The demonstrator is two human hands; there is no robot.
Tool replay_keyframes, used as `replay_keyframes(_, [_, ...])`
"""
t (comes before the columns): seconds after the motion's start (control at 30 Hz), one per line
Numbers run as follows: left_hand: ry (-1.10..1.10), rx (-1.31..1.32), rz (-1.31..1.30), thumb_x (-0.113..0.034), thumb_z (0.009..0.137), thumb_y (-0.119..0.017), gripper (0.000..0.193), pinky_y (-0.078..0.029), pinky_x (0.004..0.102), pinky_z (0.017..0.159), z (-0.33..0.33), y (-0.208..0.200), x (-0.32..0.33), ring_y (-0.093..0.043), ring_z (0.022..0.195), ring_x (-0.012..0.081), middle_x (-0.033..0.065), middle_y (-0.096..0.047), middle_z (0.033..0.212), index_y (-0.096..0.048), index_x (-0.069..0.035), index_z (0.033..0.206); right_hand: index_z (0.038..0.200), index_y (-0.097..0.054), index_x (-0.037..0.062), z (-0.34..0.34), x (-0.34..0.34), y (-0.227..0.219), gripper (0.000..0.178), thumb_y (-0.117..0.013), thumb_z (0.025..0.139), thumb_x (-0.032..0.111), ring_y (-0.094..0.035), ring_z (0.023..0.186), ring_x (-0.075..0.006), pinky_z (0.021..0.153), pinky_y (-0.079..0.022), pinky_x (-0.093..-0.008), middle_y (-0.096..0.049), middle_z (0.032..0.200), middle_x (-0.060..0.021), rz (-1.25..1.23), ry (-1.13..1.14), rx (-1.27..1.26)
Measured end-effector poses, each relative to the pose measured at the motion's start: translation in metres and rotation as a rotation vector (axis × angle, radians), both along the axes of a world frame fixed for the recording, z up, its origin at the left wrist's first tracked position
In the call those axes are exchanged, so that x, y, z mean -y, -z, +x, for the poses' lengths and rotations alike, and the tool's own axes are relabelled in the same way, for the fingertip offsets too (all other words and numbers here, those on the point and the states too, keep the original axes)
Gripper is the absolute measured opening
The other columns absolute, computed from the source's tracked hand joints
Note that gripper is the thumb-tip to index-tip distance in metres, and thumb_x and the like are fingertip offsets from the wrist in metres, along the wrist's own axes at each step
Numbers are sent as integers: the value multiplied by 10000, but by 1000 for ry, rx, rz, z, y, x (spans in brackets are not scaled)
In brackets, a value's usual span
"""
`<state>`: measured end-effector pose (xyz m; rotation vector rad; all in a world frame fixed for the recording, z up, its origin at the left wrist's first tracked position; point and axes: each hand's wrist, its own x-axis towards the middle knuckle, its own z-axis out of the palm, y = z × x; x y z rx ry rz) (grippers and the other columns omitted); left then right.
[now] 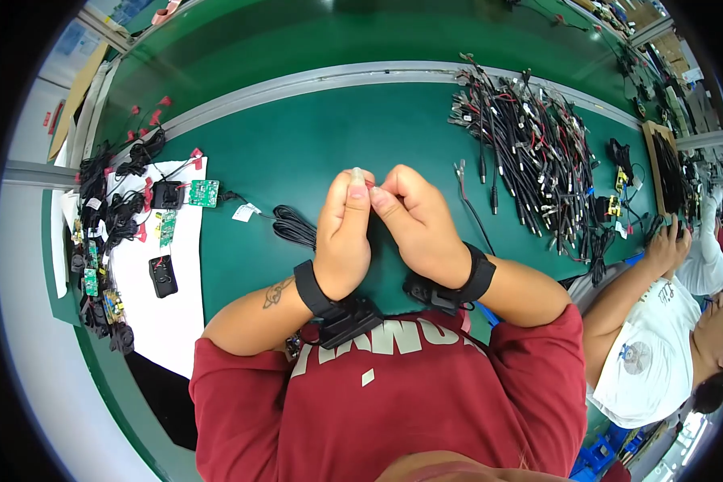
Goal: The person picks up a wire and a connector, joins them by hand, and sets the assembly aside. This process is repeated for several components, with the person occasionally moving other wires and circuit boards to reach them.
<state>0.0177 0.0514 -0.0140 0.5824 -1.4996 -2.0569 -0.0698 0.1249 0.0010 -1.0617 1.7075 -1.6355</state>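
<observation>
Left hand [344,233]: centre of frame, closed, pinching a small red piece [369,184] (mostly hidden)
Right hand [426,233]: just beside it, closed on the same piece
Coiled cable [294,227]: left of centre, on green surface [329,128]
Cable pile [530,153]: upper right

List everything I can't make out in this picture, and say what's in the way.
1. Head view: whatever is between the left hand and the right hand; the hands cover all but a hint of red.
2. Head view: the lower layers of the cable pile; cables on top hide them.
3. Head view: fine parts on the green circuit board; too small.
4. Head view: what the co-worker's hand holds, if anything; too small.
</observation>
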Motion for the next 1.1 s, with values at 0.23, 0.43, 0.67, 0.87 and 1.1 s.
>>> replay_keyframes(0.23, [85, 93, -234, -227, 916, -333, 263, -381, 231, 666, -10, -11, 12, -427, 705, 95, 36, -465, 813, -456, 5, 895, 736, -453, 66, -26, 4, -7, 163, -478, 854, 175, -354, 555, -24, 477, -302, -186, -401, 618, 55, 75, -153, 106])
replay_keyframes(0.43, [498, 526, -1181, -361, 608, -711, 928, -312, 388, 908, 31, -54, 55, -471, 1015, 318, 217, -451, 1115, -181, -42, 1299, 699, -498, 29, -58, -10, -97, 171, -542, 809, 152, -372, 592, -41, 512, -310, -189, -413, 619, 38, 121, -159, -204])
replay_keyframes(0.67, [352, 657, -1484, -181, 676, -623, 304, -434, 390, 632, 41, -141, 140, -549, 737, 319, 141, -567, 742, -532, -90, 952, 794, -567, -14, -133, 26, -147, 105, -542, 692, -10, -492, 713, -185, 656, -383, -271, -537, 736, -78, 209, -391, -817])
replay_keyframes(0.87, [-823, 691, -2156, -249, 674, -648, 351, -420, 420, 658, -15, -178, 247, -524, 788, 334, 155, -545, 854, -527, -55, 940, 1219, -381, 66, -194, 135, -143, 497, -548, 751, 93, -324, 1181, -297, 977, -240, -337, -365, 1257, -148, -293, 150, -1281])
replay_keyframes(1.1, [-76, 1731, -1259, -413, 748, -482, 458, -447, 378, 749, 59, -91, 278, -576, 843, 308, 191, -592, 895, -597, -3, 914, 1014, -505, 3, -160, 100, -104, 346, -586, 705, 136, -462, 999, -323, 865, -372, -353, -497, 1048, -175, 255, -290, -1150])
